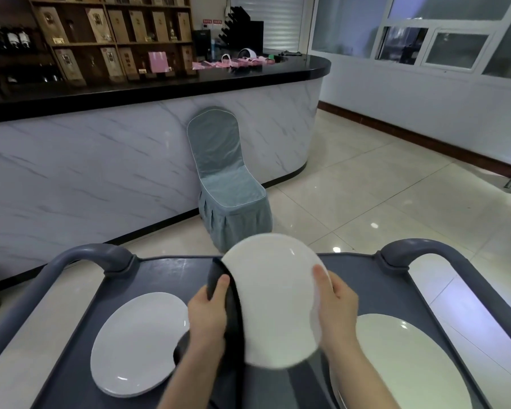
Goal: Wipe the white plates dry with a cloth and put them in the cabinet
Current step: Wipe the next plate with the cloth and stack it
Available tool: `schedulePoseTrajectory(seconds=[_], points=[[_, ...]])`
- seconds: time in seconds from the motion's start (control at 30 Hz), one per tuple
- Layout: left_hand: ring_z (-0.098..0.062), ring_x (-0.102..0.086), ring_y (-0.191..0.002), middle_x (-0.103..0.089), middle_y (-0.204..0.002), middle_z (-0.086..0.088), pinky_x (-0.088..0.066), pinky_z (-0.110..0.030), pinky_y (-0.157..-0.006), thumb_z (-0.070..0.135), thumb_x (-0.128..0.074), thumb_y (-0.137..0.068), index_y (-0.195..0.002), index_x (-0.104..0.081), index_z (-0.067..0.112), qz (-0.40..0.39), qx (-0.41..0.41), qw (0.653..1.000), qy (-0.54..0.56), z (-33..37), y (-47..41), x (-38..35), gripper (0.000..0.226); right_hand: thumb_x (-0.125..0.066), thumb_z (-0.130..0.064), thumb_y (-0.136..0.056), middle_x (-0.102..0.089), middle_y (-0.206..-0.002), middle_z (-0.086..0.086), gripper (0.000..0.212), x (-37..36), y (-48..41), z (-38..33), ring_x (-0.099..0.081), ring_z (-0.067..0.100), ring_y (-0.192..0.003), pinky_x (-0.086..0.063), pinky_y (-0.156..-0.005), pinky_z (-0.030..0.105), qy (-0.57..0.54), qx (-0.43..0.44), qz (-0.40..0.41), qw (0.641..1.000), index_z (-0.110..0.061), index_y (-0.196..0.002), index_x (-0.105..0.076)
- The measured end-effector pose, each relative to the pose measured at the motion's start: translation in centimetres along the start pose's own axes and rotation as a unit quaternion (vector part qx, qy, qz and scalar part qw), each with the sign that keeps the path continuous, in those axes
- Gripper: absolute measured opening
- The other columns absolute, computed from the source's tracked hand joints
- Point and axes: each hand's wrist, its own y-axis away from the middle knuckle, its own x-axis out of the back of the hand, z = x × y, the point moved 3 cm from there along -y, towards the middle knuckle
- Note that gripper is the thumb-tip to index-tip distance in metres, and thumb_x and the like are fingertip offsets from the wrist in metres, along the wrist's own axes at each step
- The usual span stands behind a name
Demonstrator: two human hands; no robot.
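Your two forearms come up from the bottom edge, and between them you hold a white plate (275, 299) tilted up over the grey cart tray (165, 270). Your right hand (337, 308) grips the plate's right rim, thumb laid on its face. Your left hand (208, 311) is curled round a dark cloth (230, 305), thumb on top, pressing it against the plate's left rim; the cloth hangs down behind the plate and hides part of the tray. A second white plate (136, 343) lies flat on the tray to your left, its right edge covered by your left wrist. A third plate (410, 364) lies to your right, partly behind your right forearm. Two curved cart handles (95, 255) rise at the tray's far corners. Beyond the cart, a chair in a grey-green cover (230, 184) stands against a marble-fronted bar counter (101, 160), with shelves of boxes (101, 33) behind.
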Motion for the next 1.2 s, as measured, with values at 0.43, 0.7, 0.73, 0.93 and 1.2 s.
schedulePoseTrajectory(seconds=[0.43,0.7,0.73,0.93,1.2], points=[[-0.008,-0.058,-0.064,-0.069,-0.068,0.007,-0.049,-0.024,-0.061,0.025,-0.07,-0.088,-0.079,-0.068,0.009,-0.202,-0.115,0.964,-0.131,1.1,-2.3,-0.1,0.018,-0.066,-0.036,-0.09,-0.066,-0.072,-0.007,0.018,0.3,-3.2,-2.0,-0.054,0.003,-0.065,-0.042,-0.059,0.017,0.203,0.069,-0.258,0.942,-0.023,-0.077,-0.068],[-0.003,-0.054,-0.062,-0.064,-0.066,0.01,-0.044,-0.022,-0.061,0.023,-0.069,-0.089,-0.076,-0.067,0.013,-0.265,-0.149,0.932,-0.196,0.6,-2.1,-0.6,0.016,-0.065,-0.034,-0.093,-0.038,-0.056,-0.01,0.045,-1.1,-2.2,-1.0,-0.034,0.006,-0.057,-0.026,-0.054,0.023,0.242,0.158,-0.298,0.91,-0.02,-0.056,-0.044],[-0.004,-0.059,-0.063,-0.07,-0.069,0.009,-0.048,-0.021,-0.061,0.024,-0.068,-0.09,-0.077,-0.07,0.018,-0.215,-0.114,0.958,-0.154,0.0,-2.1,0.0,0.014,-0.065,-0.032,-0.093,-0.042,-0.056,-0.01,0.042,-0.5,-2.2,-0.7,-0.037,0.006,-0.056,-0.03,-0.054,0.022,0.204,0.137,-0.253,0.936,-0.02,-0.056,-0.048],[-0.013,-0.07,-0.07,-0.074,-0.073,0.004,-0.052,-0.023,-0.058,0.029,-0.065,-0.092,-0.08,-0.072,0.022,-0.108,0.011,0.991,-0.082,-1.9,-1.5,1.6,0.015,-0.059,-0.032,-0.095,-0.069,-0.069,-0.016,0.027,0.5,0.2,3.2,-0.061,0.003,-0.061,-0.046,-0.056,0.011,0.052,-0.033,-0.126,0.99,-0.022,-0.073,-0.071],[-0.002,-0.06,-0.067,-0.072,-0.076,0.006,-0.047,-0.02,-0.065,0.03,-0.07,-0.086,-0.083,-0.071,0.019,-0.396,-0.107,0.871,-0.271,1.2,-2.5,-0.6,0.011,-0.058,-0.036,-0.097,-0.038,-0.054,-0.013,0.046,-1.6,-0.3,-0.1,-0.033,0.003,-0.054,-0.027,-0.052,0.021,0.284,0.144,-0.353,0.88,-0.023,-0.058,-0.037]])
